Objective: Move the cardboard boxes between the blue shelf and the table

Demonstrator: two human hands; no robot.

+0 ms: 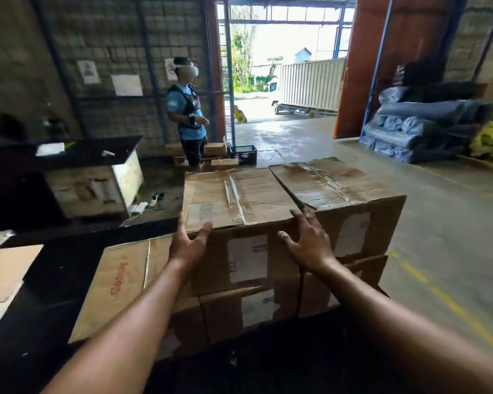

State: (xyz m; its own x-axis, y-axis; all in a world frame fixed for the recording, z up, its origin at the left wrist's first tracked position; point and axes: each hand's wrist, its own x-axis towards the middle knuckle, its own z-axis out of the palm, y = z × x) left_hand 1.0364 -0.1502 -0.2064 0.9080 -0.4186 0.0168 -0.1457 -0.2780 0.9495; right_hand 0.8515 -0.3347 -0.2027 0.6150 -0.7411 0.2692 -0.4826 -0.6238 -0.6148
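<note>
Cardboard, taped and scuffed: the upper left box (pixel 239 200) of a two-high stack on the dark table (pixel 54 280) is flanked by the left hand (pixel 187 245) and right hand (pixel 308 245). Fingers are spread apart and clamped on nothing, seemingly set at its near corners for lifting clear of the neighbouring box (pixel 339 189).
</note>
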